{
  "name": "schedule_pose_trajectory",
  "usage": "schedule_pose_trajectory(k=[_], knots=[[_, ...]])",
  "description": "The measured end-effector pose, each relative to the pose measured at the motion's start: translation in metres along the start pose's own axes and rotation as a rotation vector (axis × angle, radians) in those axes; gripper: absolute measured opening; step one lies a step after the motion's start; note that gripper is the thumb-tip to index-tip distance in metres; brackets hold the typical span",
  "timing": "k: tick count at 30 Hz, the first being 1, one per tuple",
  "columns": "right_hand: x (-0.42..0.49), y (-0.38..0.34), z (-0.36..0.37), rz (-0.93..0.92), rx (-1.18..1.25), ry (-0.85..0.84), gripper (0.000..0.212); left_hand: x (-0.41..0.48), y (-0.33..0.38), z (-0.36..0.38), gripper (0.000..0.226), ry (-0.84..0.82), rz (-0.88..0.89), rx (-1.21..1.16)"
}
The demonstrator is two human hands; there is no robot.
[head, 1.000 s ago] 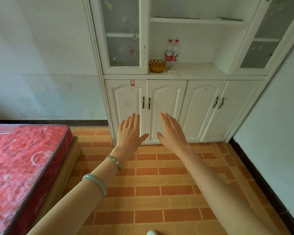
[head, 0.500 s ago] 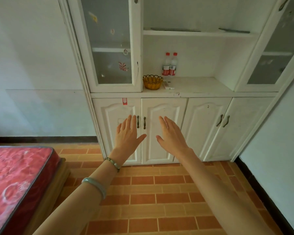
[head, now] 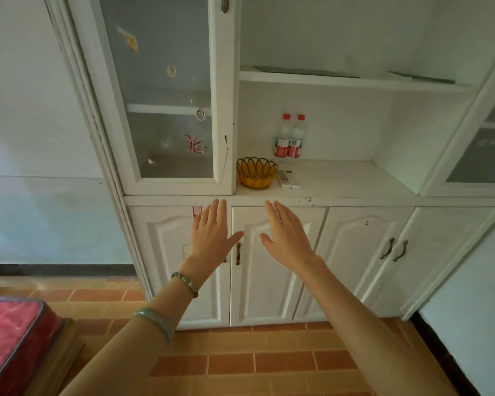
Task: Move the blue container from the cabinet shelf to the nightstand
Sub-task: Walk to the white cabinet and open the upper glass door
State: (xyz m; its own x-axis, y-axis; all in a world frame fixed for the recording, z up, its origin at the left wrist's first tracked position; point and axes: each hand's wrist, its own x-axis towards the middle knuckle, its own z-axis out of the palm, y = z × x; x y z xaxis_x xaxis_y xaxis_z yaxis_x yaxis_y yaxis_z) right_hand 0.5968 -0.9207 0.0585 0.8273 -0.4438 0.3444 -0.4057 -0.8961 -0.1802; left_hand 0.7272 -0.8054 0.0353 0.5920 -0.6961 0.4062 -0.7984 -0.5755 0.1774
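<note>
A white cabinet [head: 323, 192] with an open middle shelf stands straight ahead. No blue container and no nightstand show in this view. My left hand [head: 212, 232] and my right hand [head: 283, 235] are stretched out side by side, palms down, fingers apart and empty. They hover in front of the lower cabinet doors [head: 269, 270], just below the shelf's front edge. Two bracelets sit on my left wrist and forearm.
On the open shelf rest a yellow wicker basket [head: 256, 172], two red-capped bottles [head: 290, 137] at the back and a small white object [head: 287, 178]. Glass doors [head: 169, 110] flank the shelf. A red mattress [head: 12, 338] lies at lower left on the tiled floor.
The cabinet has come closer and larger in view, the bed has slid out to the lower left. Both hands stay open and empty, now higher against the lower doors.
</note>
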Motion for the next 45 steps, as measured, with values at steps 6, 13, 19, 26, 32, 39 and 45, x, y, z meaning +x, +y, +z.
schedule_pose_trajectory(k=[6,13,19,26,32,39,45], knots=[[0.087,0.021,0.023,-0.008,0.003,-0.013,0.068,0.085,-0.022,0.029,0.085,0.009,-0.025,0.013],[0.144,0.034,0.046,-0.037,0.015,-0.011,0.068,0.135,-0.036,0.054,0.084,-0.006,-0.038,0.015],[0.173,0.041,0.055,-0.064,0.047,-0.042,0.07,0.157,-0.042,0.055,0.083,0.01,-0.061,0.039],[0.223,0.045,0.019,-0.148,0.078,0.071,0.069,0.203,-0.035,0.024,0.085,0.151,-0.054,0.076],[0.277,0.049,-0.046,-0.216,0.055,0.214,0.07,0.266,-0.023,-0.047,0.084,0.351,-0.005,0.139],[0.323,0.043,-0.134,-0.298,0.065,0.416,0.067,0.331,-0.005,-0.13,0.083,0.587,0.042,0.177],[0.352,0.038,-0.198,-0.347,0.075,0.545,0.066,0.376,0.01,-0.191,0.082,0.745,0.064,0.195]])
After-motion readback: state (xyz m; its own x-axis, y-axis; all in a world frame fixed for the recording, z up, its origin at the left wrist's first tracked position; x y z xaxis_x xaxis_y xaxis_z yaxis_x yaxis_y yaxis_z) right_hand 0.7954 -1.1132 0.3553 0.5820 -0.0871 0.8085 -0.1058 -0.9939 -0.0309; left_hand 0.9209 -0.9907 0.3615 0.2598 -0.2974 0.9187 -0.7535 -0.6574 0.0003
